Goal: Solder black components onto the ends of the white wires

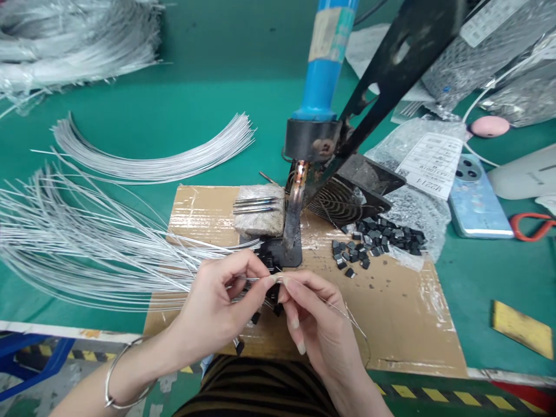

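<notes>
My left hand (pixel 217 304) is closed in a pinch on the end of a white wire, its fingertips meeting those of my right hand. My right hand (pixel 324 315) pinches a thin silvery wire (pixel 347 315) that trails off to the right past the palm. What lies right between the fingertips is too small to make out. Just above the hands, a soldering iron (pixel 321 87) with a blue handle points its tip down from a black stand. Under and left of my left hand spreads a loose bunch of white wires (pixel 108 249), a few with small black connectors (pixel 238 346) on their ends.
Cardboard (pixel 408 324) covers the bench front. Loose black connectors (pixel 377 240) lie right of the iron, near a fan (pixel 347 191). Behind sit a curved wire bundle (pixel 165 165) and a larger wire coil (pixel 78 40). A phone (pixel 478 200) and yellow sponge (pixel 521 329) are at right.
</notes>
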Demonstrator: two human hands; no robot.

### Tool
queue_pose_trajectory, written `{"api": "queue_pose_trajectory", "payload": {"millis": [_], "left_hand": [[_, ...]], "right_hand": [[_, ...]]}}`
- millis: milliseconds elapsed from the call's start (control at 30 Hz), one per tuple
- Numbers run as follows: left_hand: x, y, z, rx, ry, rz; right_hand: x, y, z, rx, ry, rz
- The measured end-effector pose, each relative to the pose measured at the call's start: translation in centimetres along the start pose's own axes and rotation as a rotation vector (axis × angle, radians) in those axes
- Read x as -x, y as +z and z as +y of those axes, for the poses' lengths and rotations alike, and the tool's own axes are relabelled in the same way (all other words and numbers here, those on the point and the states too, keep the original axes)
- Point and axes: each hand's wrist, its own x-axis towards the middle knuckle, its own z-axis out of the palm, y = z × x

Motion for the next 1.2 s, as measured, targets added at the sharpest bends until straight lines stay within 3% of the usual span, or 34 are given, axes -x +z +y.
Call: {"api": "queue_pose_trajectory", "payload": {"millis": [367,700,833,1200], "left_hand": [[0.1,1.1,-0.8,0.016,0.104,0.128],[-0.1,0.6,-0.6,0.155,-0.063,0.051],[-0.2,0.6,-0.3,0.167,-0.074,0.042],[-0.1,0.6,-0.1,0.218,-0.063,0.033]], "right_hand": [[0.0,0.5,0.8,-0.08,-0.005,0.05],[-0.1,-0.1,0.5,-0.036,-0.098,0.006],[0.0,-0.2,0.4,-0.004,-0.163,0.03],[0.0,-0.3,0.3,0.012,-0.17,0.016]]}}
